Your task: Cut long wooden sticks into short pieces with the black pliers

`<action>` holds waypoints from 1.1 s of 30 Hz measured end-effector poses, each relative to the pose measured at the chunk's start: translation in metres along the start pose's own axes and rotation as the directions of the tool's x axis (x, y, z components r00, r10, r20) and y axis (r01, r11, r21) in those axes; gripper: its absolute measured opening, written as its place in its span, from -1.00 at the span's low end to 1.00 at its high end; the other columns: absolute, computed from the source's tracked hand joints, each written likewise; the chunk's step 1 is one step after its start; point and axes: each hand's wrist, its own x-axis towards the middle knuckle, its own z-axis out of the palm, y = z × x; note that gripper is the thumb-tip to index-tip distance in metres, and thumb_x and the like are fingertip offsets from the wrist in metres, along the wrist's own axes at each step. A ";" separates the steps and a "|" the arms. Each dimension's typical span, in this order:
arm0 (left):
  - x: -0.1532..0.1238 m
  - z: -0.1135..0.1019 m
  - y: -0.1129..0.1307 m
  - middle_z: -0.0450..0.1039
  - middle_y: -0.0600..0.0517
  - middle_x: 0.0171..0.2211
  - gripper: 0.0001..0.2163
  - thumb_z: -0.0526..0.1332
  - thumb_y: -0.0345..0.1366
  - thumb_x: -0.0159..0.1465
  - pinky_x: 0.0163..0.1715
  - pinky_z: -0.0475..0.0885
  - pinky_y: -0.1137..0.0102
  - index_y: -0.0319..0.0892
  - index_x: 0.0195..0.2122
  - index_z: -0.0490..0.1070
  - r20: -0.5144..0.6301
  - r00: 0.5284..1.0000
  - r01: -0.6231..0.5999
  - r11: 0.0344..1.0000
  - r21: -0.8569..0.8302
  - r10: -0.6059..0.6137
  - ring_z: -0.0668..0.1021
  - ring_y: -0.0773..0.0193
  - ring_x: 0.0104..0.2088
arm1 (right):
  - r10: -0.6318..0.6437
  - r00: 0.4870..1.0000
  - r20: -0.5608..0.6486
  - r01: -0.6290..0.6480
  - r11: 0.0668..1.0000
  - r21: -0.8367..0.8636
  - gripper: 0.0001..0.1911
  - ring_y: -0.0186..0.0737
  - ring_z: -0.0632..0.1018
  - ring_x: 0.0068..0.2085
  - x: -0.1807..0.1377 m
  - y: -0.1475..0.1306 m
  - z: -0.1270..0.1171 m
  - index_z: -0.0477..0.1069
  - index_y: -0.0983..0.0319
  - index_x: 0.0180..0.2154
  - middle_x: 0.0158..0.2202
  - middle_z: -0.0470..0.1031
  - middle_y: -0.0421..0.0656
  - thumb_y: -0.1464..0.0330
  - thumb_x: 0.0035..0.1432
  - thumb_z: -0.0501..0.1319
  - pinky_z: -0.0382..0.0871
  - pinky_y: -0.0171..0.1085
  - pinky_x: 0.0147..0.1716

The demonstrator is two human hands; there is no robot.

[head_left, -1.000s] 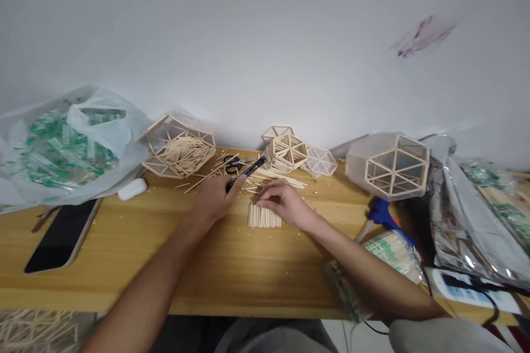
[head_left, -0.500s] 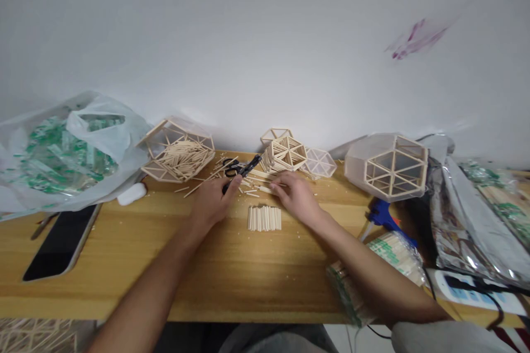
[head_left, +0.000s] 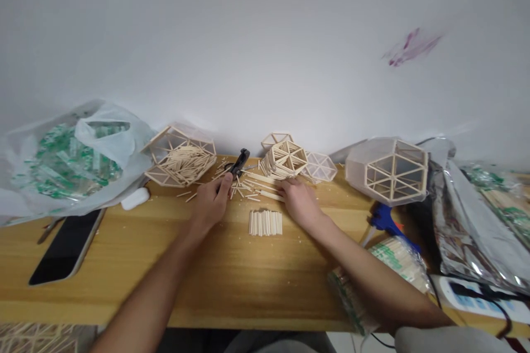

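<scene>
My left hand [head_left: 212, 200] is closed round a black cutter [head_left: 239, 162] whose tip points up and away, above loose wooden sticks. My right hand [head_left: 298, 199] lies on the scattered long sticks [head_left: 260, 183] at the back of the desk, fingers curled over one of them. Between and in front of both hands a neat row of short cut sticks [head_left: 265, 223] lies on the wooden desk [head_left: 232, 276]. Just behind the hands stand small stick frames [head_left: 285, 158].
A stick bowl full of sticks [head_left: 181, 156] and a plastic bag [head_left: 70, 160] are at the left, with a phone [head_left: 66, 245] and a white case [head_left: 132, 198]. At the right are a covered stick dome [head_left: 389, 168], a blue glue gun [head_left: 385, 220], a stick packet [head_left: 393, 259] and foil bags [head_left: 476, 220].
My right hand left the row of short sticks and went back to the long sticks. My left hand raised the cutter so its tip points more upright.
</scene>
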 end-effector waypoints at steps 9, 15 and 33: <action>-0.004 0.001 -0.004 0.33 0.07 -0.65 -0.43 -0.08 0.12 0.42 -0.51 0.23 0.38 -0.16 -0.56 0.35 -0.071 0.997 0.024 0.977 -0.211 -0.039 0.40 0.31 -0.59 | -0.162 0.980 -0.119 0.171 0.982 0.073 -0.65 0.03 0.43 -0.04 -0.006 -0.007 -0.001 0.40 0.33 -0.08 -0.08 0.45 0.11 0.70 0.17 0.04 0.35 -0.08 -0.03; -0.006 0.004 -0.008 0.31 0.05 -0.65 -0.41 -0.13 0.20 0.39 -0.60 0.23 0.38 -0.15 -0.52 0.35 -0.083 0.992 0.042 0.885 -0.463 -0.091 0.35 0.31 -0.64 | -0.236 0.916 -0.325 0.387 0.738 0.553 -0.87 -0.12 0.45 -0.16 -0.013 -0.019 -0.018 0.37 0.19 -0.13 -0.20 0.41 -0.05 0.43 0.41 0.06 0.38 -0.18 -0.16; -0.010 0.002 -0.003 0.38 0.06 -0.56 -0.60 -0.04 -0.06 0.42 -0.44 0.23 0.38 -0.14 -0.49 0.32 -0.057 0.965 -0.256 0.967 0.012 0.256 0.43 0.26 -0.50 | -0.157 0.981 0.110 -0.134 -0.146 0.980 -0.73 -0.20 0.60 -0.38 -0.006 -0.016 -0.021 0.52 0.24 -0.24 -0.28 0.58 -0.07 0.15 0.20 0.34 0.51 -0.22 -0.37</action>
